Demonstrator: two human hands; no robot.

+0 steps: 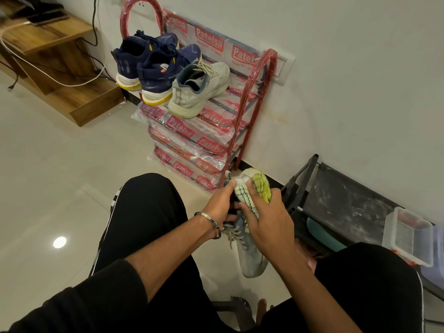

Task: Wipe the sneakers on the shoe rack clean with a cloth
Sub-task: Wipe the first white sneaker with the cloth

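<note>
Wooden stepped unit [72, 92] far left, phone [48, 19] on top, white cable [60, 79] trailing down it. Dark dusty rack [341, 207] by the wall at right; clear plastic box [408, 236] beside it, contents unclear.

Bare floor [60, 164] left of rack [249, 111]

Your white sneaker [252, 258] is off the red shoe rack [249, 92] — a yellow-and-white cloth [254, 188] bunched on it. Three sneakers sit on top — two navy [149, 66], one white [197, 90].

Black sleeves [72, 299], steel bangle [211, 222], black trousers [144, 207].
</note>
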